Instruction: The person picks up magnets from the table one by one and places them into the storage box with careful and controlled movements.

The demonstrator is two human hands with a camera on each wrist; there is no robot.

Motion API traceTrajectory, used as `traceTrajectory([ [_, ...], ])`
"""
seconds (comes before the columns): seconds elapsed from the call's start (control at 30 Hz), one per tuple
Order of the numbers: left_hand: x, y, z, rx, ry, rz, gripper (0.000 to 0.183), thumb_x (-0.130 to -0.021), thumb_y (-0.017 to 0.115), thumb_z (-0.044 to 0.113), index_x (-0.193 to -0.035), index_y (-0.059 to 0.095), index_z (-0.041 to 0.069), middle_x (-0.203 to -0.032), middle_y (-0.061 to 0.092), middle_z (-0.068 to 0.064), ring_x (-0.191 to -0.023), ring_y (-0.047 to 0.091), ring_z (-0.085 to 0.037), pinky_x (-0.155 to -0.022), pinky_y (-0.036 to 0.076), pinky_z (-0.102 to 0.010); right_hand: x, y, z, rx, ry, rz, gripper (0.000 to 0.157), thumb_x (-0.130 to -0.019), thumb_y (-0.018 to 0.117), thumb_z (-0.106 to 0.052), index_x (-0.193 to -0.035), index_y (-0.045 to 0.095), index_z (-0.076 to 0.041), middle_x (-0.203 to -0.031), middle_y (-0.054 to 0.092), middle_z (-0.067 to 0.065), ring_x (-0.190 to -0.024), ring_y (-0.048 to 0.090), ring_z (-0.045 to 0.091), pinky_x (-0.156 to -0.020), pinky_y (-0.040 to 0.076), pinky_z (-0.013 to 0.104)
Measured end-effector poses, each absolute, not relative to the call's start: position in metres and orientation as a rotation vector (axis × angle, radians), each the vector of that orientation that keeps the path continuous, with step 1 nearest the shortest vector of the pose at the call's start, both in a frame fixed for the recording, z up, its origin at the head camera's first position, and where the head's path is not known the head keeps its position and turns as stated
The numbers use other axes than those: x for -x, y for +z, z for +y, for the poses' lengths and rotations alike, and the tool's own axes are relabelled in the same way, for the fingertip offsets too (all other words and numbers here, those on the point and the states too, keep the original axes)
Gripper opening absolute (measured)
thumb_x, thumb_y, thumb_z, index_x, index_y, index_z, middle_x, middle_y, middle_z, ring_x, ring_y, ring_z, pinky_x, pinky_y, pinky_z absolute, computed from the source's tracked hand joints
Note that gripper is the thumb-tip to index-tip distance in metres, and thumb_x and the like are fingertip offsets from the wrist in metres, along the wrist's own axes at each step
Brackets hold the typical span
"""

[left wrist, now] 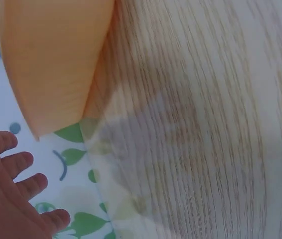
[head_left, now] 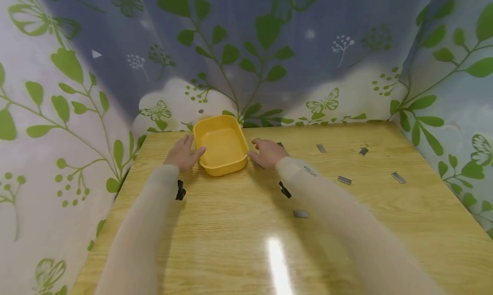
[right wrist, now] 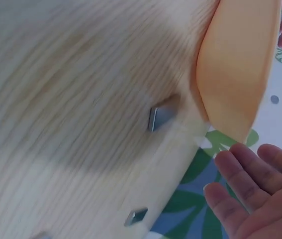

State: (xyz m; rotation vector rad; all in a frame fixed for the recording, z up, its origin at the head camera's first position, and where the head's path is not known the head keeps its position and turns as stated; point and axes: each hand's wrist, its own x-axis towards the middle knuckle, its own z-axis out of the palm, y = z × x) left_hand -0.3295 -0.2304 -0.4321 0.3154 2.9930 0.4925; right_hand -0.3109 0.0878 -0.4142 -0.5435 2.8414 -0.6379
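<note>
A yellow rectangular tub (head_left: 222, 149) stands at the back of the wooden table, its inside bare. At its left side is my left hand (head_left: 183, 156), fingers spread and thumb by the rim. My right hand (head_left: 267, 151) is beside the right wall, fingers loosely bent and holding nothing. In the left wrist view the fingers (left wrist: 31, 185) are straight, apart from the tub wall (left wrist: 51, 69). In the right wrist view the fingertips appear close to the tub's rim (right wrist: 252, 117); whether they touch cannot be told. A small grey metal block (right wrist: 163, 113) lies near the tub.
Several small grey blocks lie scattered on the right half of the table (head_left: 231, 235), among them one block (head_left: 300, 213) nearer the front and another block (head_left: 398, 177) far right. A patterned curtain (head_left: 346, 98) runs along the back edge. Black pieces (head_left: 285, 190) show at both wrists.
</note>
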Motion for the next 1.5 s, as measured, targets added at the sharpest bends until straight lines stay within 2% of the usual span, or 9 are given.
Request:
traceTrajectory([
  [0.17,0.339,-0.438,-0.234,-0.327,0.51,3.009,0.094,-0.092,0.024,0.072,-0.153,0.008,0.002,-0.158,0.009,-0.02,-0.143,0.01,-0.04,-0.113,0.013,-0.055,0.324,-0.417,0.075,0.476,-0.649,2.865,0.063,-0.1,0.043,-0.047,-0.15,0.03,-0.011,-0.136,0.054,0.011,-0.119,0.055,0.027,-0.098,0.044,0.044],
  [0.4,0.345,-0.444,-0.228,-0.285,0.608,3.025,0.08,-0.099,0.023,0.06,-0.153,0.011,0.003,-0.159,0.012,-0.016,-0.144,0.011,-0.037,-0.114,0.011,-0.052,0.342,-0.428,0.064,0.44,-0.669,2.882,0.062,-0.101,0.042,-0.044,-0.153,0.024,-0.013,-0.132,0.058,0.009,-0.117,0.056,0.027,-0.101,0.042,0.042],
  [0.7,0.342,-0.448,-0.219,-0.237,0.59,3.083,0.059,-0.103,0.033,0.032,-0.152,0.02,0.003,-0.157,0.019,-0.014,-0.144,0.012,-0.035,-0.114,0.014,-0.053,0.342,-0.433,0.052,0.459,-0.721,2.907,0.05,-0.102,0.047,-0.025,-0.148,0.036,-0.008,-0.145,0.046,0.01,-0.128,0.047,0.024,-0.106,0.037,0.039],
  [0.83,0.338,-0.449,-0.217,-0.205,0.632,3.104,0.057,-0.102,0.033,0.029,-0.152,0.022,0.004,-0.157,0.022,-0.013,-0.144,0.014,-0.034,-0.113,0.015,-0.054,0.338,-0.433,0.05,0.426,-0.738,2.929,0.048,-0.101,0.045,-0.02,-0.147,0.038,-0.008,-0.145,0.046,0.009,-0.126,0.049,0.022,-0.104,0.039,0.037],
  [1.0,0.336,-0.453,-0.218,-0.192,0.644,3.142,0.055,-0.102,0.033,0.026,-0.151,0.024,0.001,-0.156,0.023,-0.015,-0.143,0.017,-0.036,-0.115,0.013,-0.049,0.337,-0.433,0.047,0.426,-0.765,2.918,0.047,-0.101,0.045,-0.018,-0.147,0.039,-0.009,-0.145,0.045,0.008,-0.128,0.048,0.024,-0.102,0.041,0.036],
  [1.13,0.334,-0.458,-0.218,-0.161,0.668,3.157,0.055,-0.102,0.033,0.026,-0.151,0.025,0.002,-0.156,0.024,-0.014,-0.143,0.017,-0.036,-0.113,0.017,-0.054,0.336,-0.434,0.046,0.422,-0.779,2.908,0.047,-0.1,0.045,-0.017,-0.146,0.04,-0.01,-0.144,0.047,0.008,-0.128,0.048,0.024,-0.103,0.04,0.037],
  [1.3,0.329,-0.462,-0.214,-0.135,0.694,3.167,0.054,-0.101,0.034,0.025,-0.15,0.027,0.003,-0.155,0.026,-0.013,-0.143,0.017,-0.036,-0.109,0.02,-0.06,0.333,-0.438,0.048,0.386,-0.821,2.886,0.047,-0.1,0.046,-0.015,-0.146,0.04,-0.01,-0.143,0.048,0.007,-0.109,0.057,0.022,-0.091,0.045,0.034],
  [1.37,0.324,-0.46,-0.211,-0.12,0.707,3.173,0.054,-0.101,0.035,0.024,-0.15,0.028,0.003,-0.155,0.027,-0.013,-0.143,0.017,-0.036,-0.109,0.02,-0.061,0.33,-0.436,0.049,0.377,-0.847,2.869,0.047,-0.1,0.046,-0.015,-0.146,0.04,-0.009,-0.143,0.047,0.008,-0.102,0.056,0.022,-0.084,0.044,0.035],
  [1.5,0.314,-0.459,-0.206,-0.087,0.713,3.175,0.054,-0.101,0.036,0.023,-0.15,0.027,0.003,-0.155,0.027,-0.013,-0.143,0.018,-0.036,-0.109,0.021,-0.06,0.322,-0.433,0.052,0.382,-0.875,2.846,0.047,-0.099,0.046,-0.014,-0.145,0.04,-0.007,-0.145,0.045,0.009,-0.114,0.054,0.021,-0.09,0.044,0.035],
])
